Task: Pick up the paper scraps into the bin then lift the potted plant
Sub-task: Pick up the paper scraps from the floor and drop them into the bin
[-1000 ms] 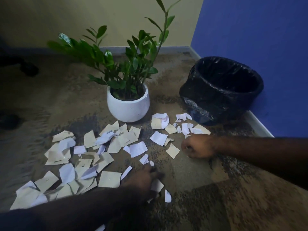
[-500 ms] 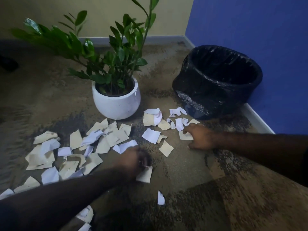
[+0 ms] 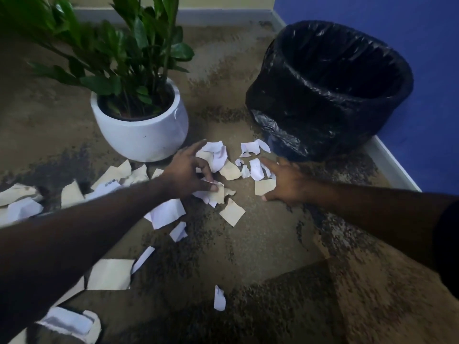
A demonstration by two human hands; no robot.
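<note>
Torn white and beige paper scraps (image 3: 232, 211) lie scattered over the carpet, from the far left to the foot of the bin. My left hand (image 3: 188, 171) reaches in just right of the pot. Its thumb and curled fingers pinch a small bunch of scraps, and its index finger points forward. My right hand (image 3: 285, 181) lies palm down with its fingers spread over the scraps nearest the bin, and a beige scrap (image 3: 264, 186) sits at its thumb. The potted plant (image 3: 142, 135), green leaves in a white round pot, stands at the back left. The black-lined bin (image 3: 313, 100) stands at the back right.
A blue wall (image 3: 427, 70) with a white baseboard (image 3: 392, 165) runs close behind the bin on the right. A yellow wall closes the back. More scraps (image 3: 109, 274) lie near my left forearm and at the bottom left. The plant's leaves (image 3: 129, 45) overhang the floor to the left.
My left hand moved forward and right with scraps pinched in it, to the pile beside the pot. My right hand opened from a fist and spread over the scraps near the bin. The view moved closer.
</note>
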